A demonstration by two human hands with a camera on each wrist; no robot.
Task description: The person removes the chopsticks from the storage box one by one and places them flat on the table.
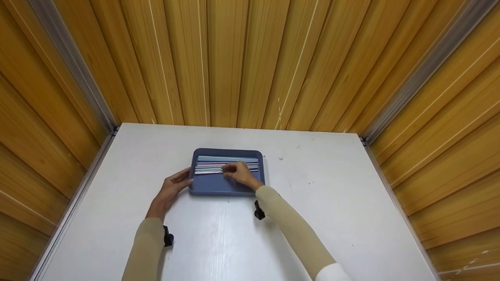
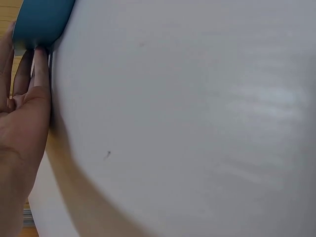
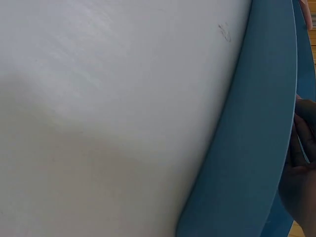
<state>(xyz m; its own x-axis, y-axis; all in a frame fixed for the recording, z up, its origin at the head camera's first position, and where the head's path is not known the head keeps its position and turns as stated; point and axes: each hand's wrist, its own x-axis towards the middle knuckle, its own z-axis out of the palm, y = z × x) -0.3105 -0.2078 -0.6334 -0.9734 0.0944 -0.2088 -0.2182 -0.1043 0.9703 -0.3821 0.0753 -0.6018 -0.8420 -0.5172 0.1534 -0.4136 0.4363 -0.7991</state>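
Note:
A shallow blue rectangular tray (image 1: 218, 187) rests on the white table. Long thin straw-like sticks (image 1: 211, 165) in pale blue, pink, white and dark tones lie side by side across its far half. My left hand (image 1: 172, 191) touches the tray's left wall with fairly straight fingers; the left wrist view shows those fingers against a rounded tray corner (image 2: 44, 24). Reaching over the tray's near right side, my right hand (image 1: 239, 173) has bent fingers at the nearest sticks. Whether it pinches one is hidden. In the right wrist view, the tray wall (image 3: 247, 128) partly covers that hand.
The white table (image 1: 336, 218) surrounds the tray, with a few small marks on its surface. Wood-patterned panels (image 1: 242, 62) rise behind and at both sides, with grey metal posts at the corners. A small black device (image 1: 259, 210) sits at each wrist.

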